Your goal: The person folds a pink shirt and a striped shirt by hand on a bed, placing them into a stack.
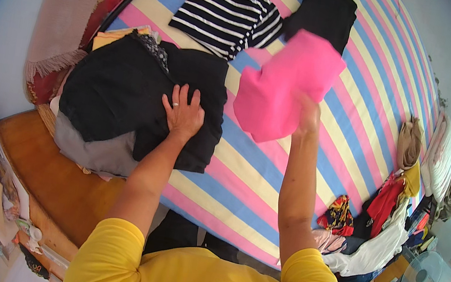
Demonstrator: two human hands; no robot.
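Note:
My left hand [184, 112], a ring on one finger, lies flat with its fingers spread on folded black clothing [111, 86]. My right hand [308, 117], slightly smeared by motion, grips the lower right edge of a bright pink garment [281, 82]. The pink cloth hangs loosely over the striped bed sheet [245, 167] and partly covers a folded black garment [329, 13] at the back. A folded black-and-white striped top [227, 10] rests farther back, left of the pink cloth. What kind of garment the pink piece is, I cannot tell.
Grey clothing [93, 144] pokes out beneath the black pile, above an orange-brown wooden surface [69, 170]. Loose mixed clothes, among them a white piece [375, 248] and a red one [385, 203], are heaped along the right edge. Beyond them stands a fan [420, 276].

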